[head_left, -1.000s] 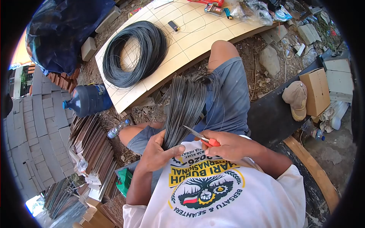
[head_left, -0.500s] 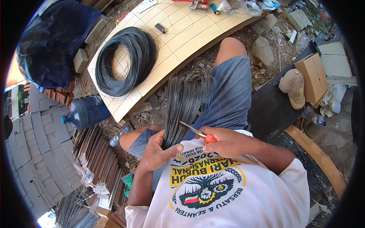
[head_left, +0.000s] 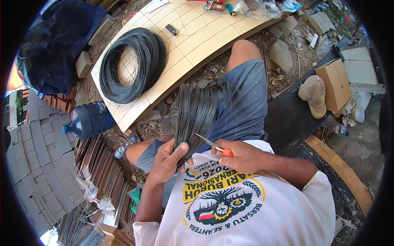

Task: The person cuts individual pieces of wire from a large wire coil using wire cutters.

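My left hand (head_left: 167,160) is closed around the lower end of a thick bundle of dark thin wires (head_left: 195,112), its thumb lying across them. The strands fan upward over my lap, and their far ends spread loose and tangled near my knee. In my right hand (head_left: 242,158) is a pair of red-handled scissors (head_left: 207,142), fingers wrapped round the handle. Their metal tip points up and left and overlaps the right side of the bundle. Both hands are close in front of my white printed shirt (head_left: 242,205).
A large coil of dark wire (head_left: 108,74) lies on a tiled tabletop (head_left: 184,51), near a lighter (head_left: 171,29) and a cigarette pack (head_left: 214,7). A water jug (head_left: 90,121) stands left. At right, a cap (head_left: 312,96) and a cardboard box (head_left: 334,84) rest beside a dark board.
My left thumb has moved up from beside the bundle to lie across the wires. The wire fan has shifted slightly, and the scissors stay near its right side.
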{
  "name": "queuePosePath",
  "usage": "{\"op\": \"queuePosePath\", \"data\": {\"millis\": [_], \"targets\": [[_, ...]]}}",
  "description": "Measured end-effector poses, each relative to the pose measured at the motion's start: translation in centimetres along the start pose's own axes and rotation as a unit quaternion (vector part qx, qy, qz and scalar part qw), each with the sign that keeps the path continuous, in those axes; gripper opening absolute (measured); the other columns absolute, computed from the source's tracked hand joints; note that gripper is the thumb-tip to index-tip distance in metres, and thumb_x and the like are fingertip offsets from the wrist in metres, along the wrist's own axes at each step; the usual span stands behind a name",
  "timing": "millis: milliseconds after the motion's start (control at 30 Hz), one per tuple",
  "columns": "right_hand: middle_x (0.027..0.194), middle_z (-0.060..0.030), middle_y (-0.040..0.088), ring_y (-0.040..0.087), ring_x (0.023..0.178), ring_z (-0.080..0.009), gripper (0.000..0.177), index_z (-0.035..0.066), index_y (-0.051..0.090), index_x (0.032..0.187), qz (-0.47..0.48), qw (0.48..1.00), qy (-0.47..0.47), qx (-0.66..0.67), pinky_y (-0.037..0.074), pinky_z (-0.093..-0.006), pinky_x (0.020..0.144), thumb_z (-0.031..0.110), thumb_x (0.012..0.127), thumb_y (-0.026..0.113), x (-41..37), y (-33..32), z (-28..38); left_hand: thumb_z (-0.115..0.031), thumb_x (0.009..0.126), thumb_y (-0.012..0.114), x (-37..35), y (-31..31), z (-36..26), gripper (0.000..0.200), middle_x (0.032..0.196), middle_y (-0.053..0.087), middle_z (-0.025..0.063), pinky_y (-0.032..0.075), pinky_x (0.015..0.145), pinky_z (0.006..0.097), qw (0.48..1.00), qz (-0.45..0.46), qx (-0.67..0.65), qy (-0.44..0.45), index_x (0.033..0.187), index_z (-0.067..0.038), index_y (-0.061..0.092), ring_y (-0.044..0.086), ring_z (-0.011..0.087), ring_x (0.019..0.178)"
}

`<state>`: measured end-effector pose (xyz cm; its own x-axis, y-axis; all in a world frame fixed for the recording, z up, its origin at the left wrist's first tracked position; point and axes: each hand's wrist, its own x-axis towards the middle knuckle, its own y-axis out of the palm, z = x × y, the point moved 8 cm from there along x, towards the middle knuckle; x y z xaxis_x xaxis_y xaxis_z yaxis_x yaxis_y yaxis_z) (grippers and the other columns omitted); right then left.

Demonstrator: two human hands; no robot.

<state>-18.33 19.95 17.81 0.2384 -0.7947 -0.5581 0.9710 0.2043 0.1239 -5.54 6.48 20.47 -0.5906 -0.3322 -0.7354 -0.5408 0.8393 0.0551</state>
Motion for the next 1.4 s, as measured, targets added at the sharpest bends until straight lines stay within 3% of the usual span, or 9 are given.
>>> {"op": "queuePosePath", "data": {"millis": [100,200,267,500,600,900,967,1233,1400], "targets": [[0.091,-0.0063,0.057,0.058,0.084,-0.0150,0.033,0.006,0.054,0.123,-0.001,0.999,0.023,0.044,0.046,-0.0330,0.076,0.016,0.092,0.059,0.0,-0.2,0.0,-0.040,0.103,0.059,0.2,-0.3,0.7,0.037,0.075,0.067,0.0018,0.041,0.046,0.0165,1.000,-0.009,-0.007,-0.017,0.105,-0.004,0.062,0.056,0.0033,0.054],[0.100,-0.0137,0.064,0.064,0.090,-0.0206,0.038,0.002,0.053,0.127,0.043,0.992,0.042,0.106,0.050,-0.0367,0.080,0.017,0.092,0.058,0.0,0.0,-0.2,-0.039,0.102,0.060,0.2,-0.2,0.9,0.035,0.075,0.067,0.0017,0.041,0.046,0.0157,1.000,0.000,-0.021,0.000,0.105,-0.004,0.061,0.055,0.0026,0.054],[0.097,-0.0106,0.062,0.062,0.084,-0.0163,0.038,0.002,0.053,0.126,0.062,0.992,0.028,0.107,0.049,-0.0340,0.076,0.017,0.091,0.058,0.0,0.0,0.0,-0.038,0.102,0.060,0.0,-0.2,1.1,0.034,0.075,0.067,0.0017,0.042,0.046,0.0152,1.000,0.004,-0.019,-0.002,0.105,-0.004,0.061,0.055,0.0022,0.054],[0.094,-0.0100,0.062,0.062,0.080,-0.0160,0.038,0.004,0.054,0.125,0.071,0.992,0.047,0.094,0.049,-0.0335,0.075,0.017,0.090,0.059,0.4,-0.1,-0.4,-0.035,0.101,0.063,0.0,0.4,1.1,0.032,0.075,0.067,0.0012,0.044,0.048,0.0154,1.000,0.010,0.000,0.020,0.105,-0.003,0.061,0.057,0.0025,0.058],[0.093,-0.0026,0.055,0.054,0.085,-0.0129,0.042,0.005,0.054,0.128,0.058,0.994,0.070,0.064,0.045,-0.0301,0.078,0.017,0.088,0.061,0.0,-0.7,0.3,-0.033,0.100,0.066,0.2,0.4,1.7,0.031,0.077,0.067,0.0013,0.046,0.049,0.0164,1.000,0.012,0.008,-0.001,0.106,-0.003,0.061,0.060,0.0032,0.062],[0.092,-0.0056,0.058,0.057,0.086,-0.0154,0.040,0.005,0.055,0.126,0.056,0.996,0.065,0.034,0.045,-0.0332,0.081,0.017,0.089,0.059,0.2,-0.7,-0.1,-0.031,0.097,0.069,0.2,0.9,1.8,0.034,0.080,0.067,0.0016,0.050,0.051,0.0173,1.000,0.019,-0.004,0.008,0.111,0.000,0.061,0.063,0.0042,0.069],[0.094,-0.0130,0.064,0.064,0.084,-0.0209,0.035,0.002,0.054,0.122,0.037,0.999,0.023,0.016,0.049,-0.0370,0.078,0.016,0.089,0.057,0.3,-0.7,0.1,-0.031,0.097,0.069,0.3,0.9,1.5,0.035,0.081,0.067,0.0016,0.050,0.051,0.0174,1.000,0.012,0.000,0.011,0.111,0.000,0.061,0.063,0.0043,0.069],[0.093,-0.0138,0.063,0.063,0.086,-0.0226,0.037,0.003,0.054,0.122,0.019,0.998,0.052,0.037,0.048,-0.0384,0.079,0.017,0.088,0.057,0.4,-0.6,-0.6,-0.029,0.096,0.071,0.7,0.1,1.4,0.035,0.083,0.068,0.0014,0.049,0.051,0.0174,0.999,-0.015,0.030,0.009,0.113,0.000,0.061,0.064,0.0041,0.070],[0.093,-0.0136,0.063,0.063,0.085,-0.0222,0.040,0.004,0.052,0.125,0.038,0.998,0.044,0.029,0.048,-0.0376,0.078,0.016,0.088,0.057,0.6,-0.6,-0.4,-0.025,0.094,0.073,0.4,0.9,1.3,0.030,0.081,0.068,0.0016,0.049,0.052,0.0176,0.999,0.042,-0.001,-0.006,0.109,-0.001,0.063,0.063,0.0039,0.069]]}}
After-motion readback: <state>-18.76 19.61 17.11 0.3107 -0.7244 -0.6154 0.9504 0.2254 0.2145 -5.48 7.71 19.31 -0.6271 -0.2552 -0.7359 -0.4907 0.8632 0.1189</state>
